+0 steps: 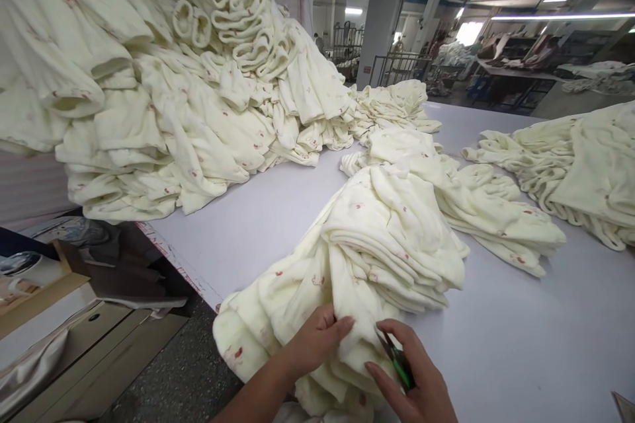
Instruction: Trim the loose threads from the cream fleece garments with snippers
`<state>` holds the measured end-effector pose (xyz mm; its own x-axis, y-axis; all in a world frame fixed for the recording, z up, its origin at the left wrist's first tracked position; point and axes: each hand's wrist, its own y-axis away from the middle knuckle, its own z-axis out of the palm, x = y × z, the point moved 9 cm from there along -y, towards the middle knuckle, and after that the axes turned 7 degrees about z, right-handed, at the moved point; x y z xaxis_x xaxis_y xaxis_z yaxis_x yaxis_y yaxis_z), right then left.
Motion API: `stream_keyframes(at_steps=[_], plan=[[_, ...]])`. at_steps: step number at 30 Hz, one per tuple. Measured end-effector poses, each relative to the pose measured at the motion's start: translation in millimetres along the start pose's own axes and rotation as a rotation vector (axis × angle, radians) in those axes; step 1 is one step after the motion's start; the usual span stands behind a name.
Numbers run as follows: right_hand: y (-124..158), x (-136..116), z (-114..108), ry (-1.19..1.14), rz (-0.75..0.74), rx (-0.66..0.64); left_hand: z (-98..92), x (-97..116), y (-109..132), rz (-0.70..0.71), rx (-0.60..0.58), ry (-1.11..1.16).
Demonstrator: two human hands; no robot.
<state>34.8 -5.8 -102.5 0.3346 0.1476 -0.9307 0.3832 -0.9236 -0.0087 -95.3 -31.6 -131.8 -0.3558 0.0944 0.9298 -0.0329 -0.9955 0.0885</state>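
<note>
A stack of cream fabric pieces (387,238) with small red prints lies on the white table (520,337), close to its near edge. My left hand (315,340) pinches a fold at the bottom of this stack. Just to the right, my right hand (414,377) holds a small green thread snipper (399,360) with its tip against the same fold. Both hands sit at the front edge of the pile.
A very tall heap of the same cream pieces (163,79) fills the far left. More piles lie at the centre back (397,106) and the right (580,165). A cardboard box (44,284) and shelving stand below the table's left edge.
</note>
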Motion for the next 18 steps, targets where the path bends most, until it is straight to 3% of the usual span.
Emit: stream_keyframes(at_steps=[4, 9, 11, 14, 18], plan=[[-7.8, 2.7, 8.1, -0.032, 0.035, -0.014, 4.0, 5.8, 5.6, 0.031, -0.007, -0.054], [-8.2, -0.7, 4.7, -0.095, 0.046, -0.018, -13.3, 34.2, 18.4, 0.238, 0.291, -0.481], [-6.9, -3.8, 3.6, -0.115, 0.055, -0.025, -15.5, 37.5, 18.1, 0.281, 0.352, -0.424], [-10.3, -4.5, -0.8, -0.136, 0.102, -0.017, -14.0, 24.0, 7.7, 0.188, 0.288, -0.161], [-26.6, 4.6, -12.3, -0.132, 0.21, 0.023, -11.7, 12.1, -1.4, 0.05, 0.162, -0.072]])
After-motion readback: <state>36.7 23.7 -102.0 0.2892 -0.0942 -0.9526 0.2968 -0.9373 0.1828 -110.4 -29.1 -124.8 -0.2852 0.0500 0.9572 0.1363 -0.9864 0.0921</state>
